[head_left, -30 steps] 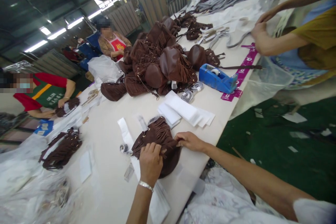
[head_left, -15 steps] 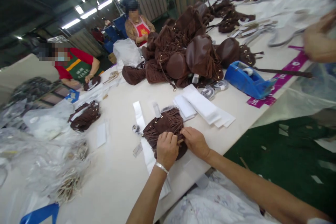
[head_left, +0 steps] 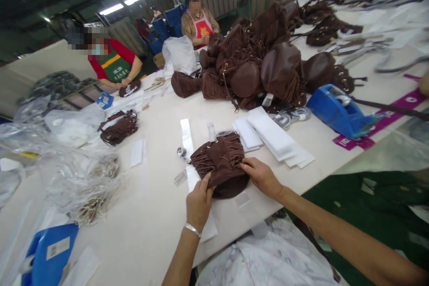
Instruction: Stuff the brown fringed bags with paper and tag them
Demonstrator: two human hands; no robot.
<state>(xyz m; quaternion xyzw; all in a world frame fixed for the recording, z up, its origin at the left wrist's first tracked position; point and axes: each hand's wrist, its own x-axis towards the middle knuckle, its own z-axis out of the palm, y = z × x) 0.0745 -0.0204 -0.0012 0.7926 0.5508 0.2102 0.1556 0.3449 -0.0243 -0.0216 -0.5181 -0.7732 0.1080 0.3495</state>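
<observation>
A brown fringed bag (head_left: 219,158) lies on the white table in front of me, its round base towards my body. My left hand (head_left: 200,199) pinches the bag's lower left edge, thumb and fingers closed. At its right side, the fingertips of my right hand (head_left: 263,176) grip the fringe edge. A white strip (head_left: 187,136) runs partly under the bag. Beyond the bag lies a small clear packet (head_left: 212,132). Stacked white folded sheets (head_left: 273,136) rest to the right of it.
A heap of brown bags (head_left: 248,62) covers the table's far middle. A blue tape dispenser (head_left: 342,109) stands at the right, another (head_left: 50,250) at the lower left. Clear plastic bags (head_left: 80,174) spread over the left. Two co-workers sit across the table; a hand shows at the far right.
My hands have moved apart to the bag's two sides, and more of its front and round base shows. The whole view has shifted, with the far things now further right.
</observation>
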